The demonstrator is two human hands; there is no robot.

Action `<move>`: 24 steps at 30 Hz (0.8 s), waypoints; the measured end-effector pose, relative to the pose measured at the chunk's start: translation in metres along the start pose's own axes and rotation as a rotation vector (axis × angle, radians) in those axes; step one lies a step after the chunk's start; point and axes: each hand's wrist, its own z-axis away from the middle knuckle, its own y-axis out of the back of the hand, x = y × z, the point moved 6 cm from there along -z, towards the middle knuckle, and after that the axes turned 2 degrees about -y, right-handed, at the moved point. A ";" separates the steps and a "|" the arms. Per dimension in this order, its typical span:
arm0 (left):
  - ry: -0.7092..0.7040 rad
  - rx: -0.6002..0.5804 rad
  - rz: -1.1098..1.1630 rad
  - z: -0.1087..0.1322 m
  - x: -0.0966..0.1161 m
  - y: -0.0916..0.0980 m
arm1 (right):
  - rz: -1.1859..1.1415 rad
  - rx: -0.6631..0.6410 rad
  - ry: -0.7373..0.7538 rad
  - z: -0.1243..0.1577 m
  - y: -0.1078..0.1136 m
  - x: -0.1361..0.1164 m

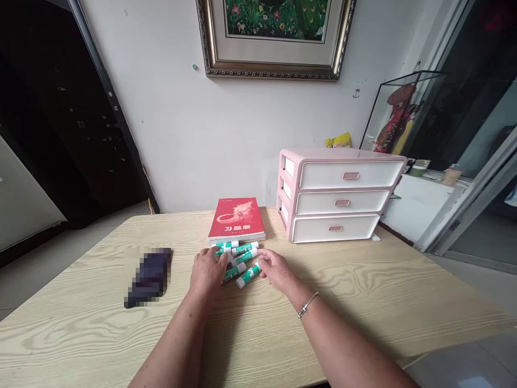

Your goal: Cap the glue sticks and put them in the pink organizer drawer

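Note:
Several green-and-white glue sticks (244,257) lie in a loose group on the table, just in front of a red book (237,216). My left hand (208,271) rests at the group's left side, thumb and fingers apart, touching the nearest sticks and partly covering them. From the right, my right hand (278,271) has its thumb and fingers at the upper end of the closest glue stick (248,275), which lies at a slant. Its index finger reaches to the end of another stick. A metal bracelet circles my right wrist.
On the wooden table (89,334), a dark pixelated item (149,277) lies at the left. A pink-and-white drawer unit (341,199) stands at the back right, a yellow packet (340,140) behind its top. A framed picture (274,70) hangs on the wall behind.

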 end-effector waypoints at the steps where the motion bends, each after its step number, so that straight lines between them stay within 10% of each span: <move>1: 0.001 0.002 -0.007 -0.001 -0.001 -0.001 | -0.002 0.003 0.006 -0.001 0.000 0.001; 12: -0.109 -0.085 -0.086 -0.004 -0.004 -0.009 | -0.152 0.313 0.149 -0.009 0.032 0.006; 24: -0.068 0.055 -0.007 0.000 -0.006 -0.014 | -0.589 0.668 -0.058 -0.008 0.148 0.053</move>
